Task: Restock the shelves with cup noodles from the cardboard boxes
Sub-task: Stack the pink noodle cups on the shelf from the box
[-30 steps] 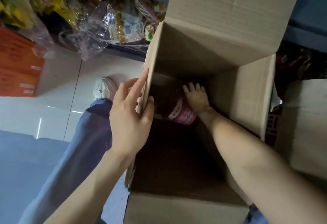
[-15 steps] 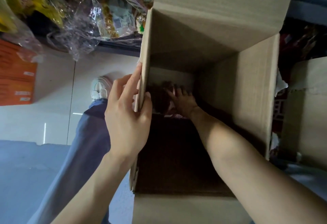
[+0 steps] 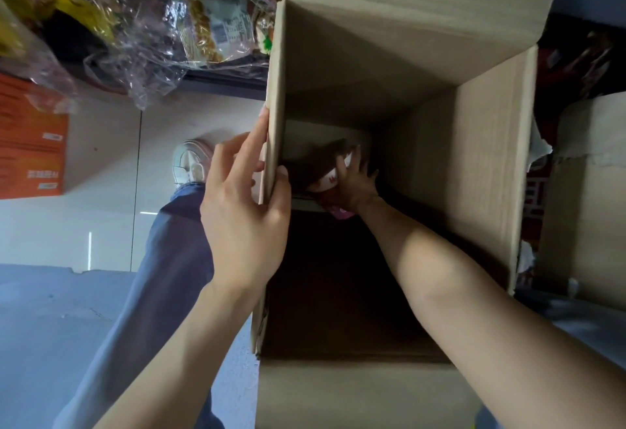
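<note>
The open cardboard box (image 3: pixel 474 164) stands on the floor; the left hand (image 3: pixel 244 211) grips its left wall, thumb inside and fingers (image 3: pixel 257 137) outside; the right hand (image 3: pixel 355 188) reaches deep into the box's dim bottom, fingers spread and curled round a red-and-white cup noodle (image 3: pixel 327 184), much of it lost in shadow. Left of the box, plastic-wrapped packets (image 3: pixel 176 21) and an orange carton (image 3: pixel 30 144) are cut off by the frame; right of it, another cardboard box (image 3: pixel 589 205) shows only partly.

2 hands (image 3: pixel 244 211) (image 3: pixel 355 188), 1 open cardboard box (image 3: pixel 487 164), 1 cup of noodles (image 3: pixel 330 181), 1 orange carton (image 3: pixel 30 144), 1 shoe (image 3: pixel 189 160).
</note>
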